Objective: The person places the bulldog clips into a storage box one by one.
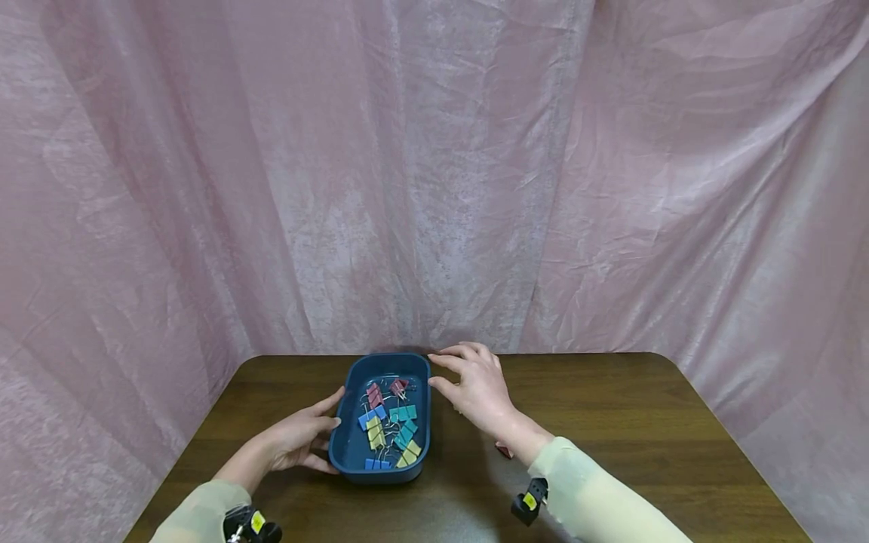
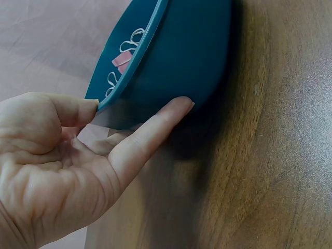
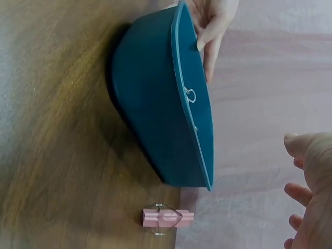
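A blue plastic box sits on the table with several binder clips in it: red clips, blue clips, green clips and yellow clips. My left hand holds the box's left side, its thumb at the rim and its other fingers along the outer wall. In the left wrist view the little finger of that hand touches the wall low down. Close to the far right rim is my right hand, fingers spread and holding nothing; the right wrist view shows this hand apart from the box.
One pink-red binder clip lies on the table outside the box, partly behind my right forearm in the head view. The brown wooden table ends at a pink curtain hanging behind it.
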The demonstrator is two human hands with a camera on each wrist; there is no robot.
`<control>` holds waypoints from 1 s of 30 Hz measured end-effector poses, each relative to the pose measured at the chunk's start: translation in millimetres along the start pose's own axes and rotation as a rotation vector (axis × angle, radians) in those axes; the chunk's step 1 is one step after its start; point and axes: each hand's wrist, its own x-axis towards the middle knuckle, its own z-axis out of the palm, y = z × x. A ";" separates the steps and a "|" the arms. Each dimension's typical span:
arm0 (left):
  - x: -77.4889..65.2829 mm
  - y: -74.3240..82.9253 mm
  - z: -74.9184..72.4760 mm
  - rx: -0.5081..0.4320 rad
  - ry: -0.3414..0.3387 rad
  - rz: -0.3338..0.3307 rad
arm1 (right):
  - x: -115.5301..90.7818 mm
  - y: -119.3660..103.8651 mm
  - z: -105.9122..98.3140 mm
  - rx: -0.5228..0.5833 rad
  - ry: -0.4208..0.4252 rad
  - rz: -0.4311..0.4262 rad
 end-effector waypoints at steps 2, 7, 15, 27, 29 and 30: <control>0.1 -0.2 -0.3 -0.001 -0.003 0.002 | -0.8 2.0 -2.7 0.002 0.012 -0.008; 0.7 -0.5 -1.1 -0.002 -0.008 0.006 | -2.3 6.1 -9.8 -0.004 0.020 -0.017; 1.3 -0.5 -0.7 -0.005 -0.012 0.006 | -5.3 12.2 -19.0 -0.017 0.030 -0.017; 1.3 -0.5 -1.1 -0.008 -0.011 0.001 | -10.8 28.8 -39.1 -0.047 0.053 0.018; 1.3 -0.9 -1.2 -0.011 -0.014 -0.002 | -12.2 32.4 -42.4 -0.047 0.057 0.023; 1.3 -0.9 -1.2 -0.013 -0.015 -0.002 | -12.9 34.5 -44.0 -0.048 0.060 0.024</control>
